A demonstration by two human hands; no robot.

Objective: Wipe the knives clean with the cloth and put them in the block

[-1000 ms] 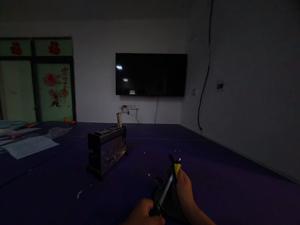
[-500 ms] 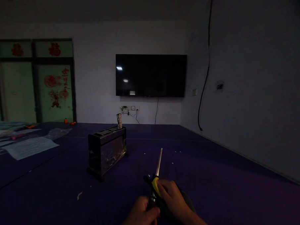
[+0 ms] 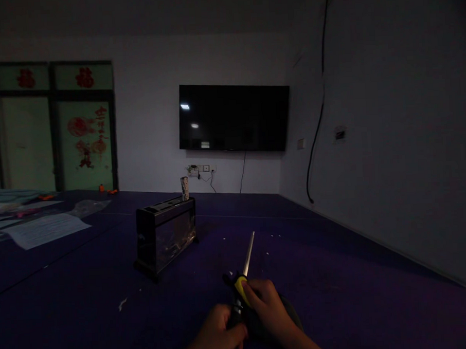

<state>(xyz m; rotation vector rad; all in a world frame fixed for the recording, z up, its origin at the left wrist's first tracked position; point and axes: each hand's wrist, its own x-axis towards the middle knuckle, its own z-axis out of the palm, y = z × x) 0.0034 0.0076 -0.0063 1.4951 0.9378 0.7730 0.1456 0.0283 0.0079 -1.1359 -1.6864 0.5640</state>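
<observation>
My left hand (image 3: 220,333) is closed round a dark knife handle, with a bit of bright metal (image 3: 237,303) showing just above the fingers. A slim, pointed knife blade (image 3: 249,253) sticks up and slightly right beyond both hands. My right hand (image 3: 267,307) grips a yellow-and-black tool (image 3: 241,290), thumb on its yellow part, where the blade meets it. The tool looks like a hand-held knife sharpener, but its shape is mostly hidden by the fingers. A dark rounded thing (image 3: 293,312) lies behind my right hand, too dim to name.
On the purple table (image 3: 356,272) a black knife block (image 3: 166,239) with clear sides stands left of my hands, a patterned handle (image 3: 184,189) rising from it. Papers (image 3: 46,230) and plastic film (image 3: 89,206) lie far left. White scraps (image 3: 123,304) are scattered about. A television (image 3: 234,118) hangs behind.
The blade tip has shifted very slightly right and down beyond the yellow-and-black tool. Both hands keep their grip in nearly the same place.
</observation>
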